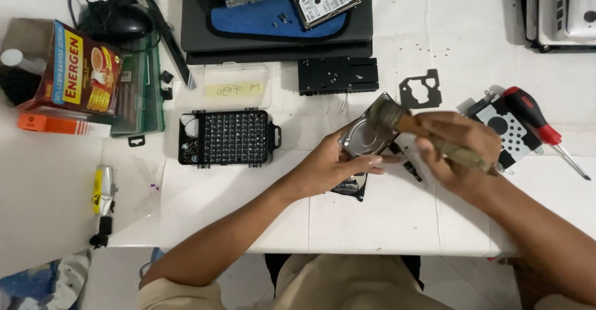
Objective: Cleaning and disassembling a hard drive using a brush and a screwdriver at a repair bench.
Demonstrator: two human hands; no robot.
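My left hand holds an opened hard drive tilted above the white table, its shiny platter facing up. My right hand grips a wooden-handled paintbrush; its bristles rest on the drive's far upper edge. The brush is blurred by motion.
A black screwdriver bit set lies to the left, with a clear plastic box behind it. A red-handled screwdriver and a perforated metal bracket lie on the right. A black gasket, a dark laptop with another drive and a red box sit further back.
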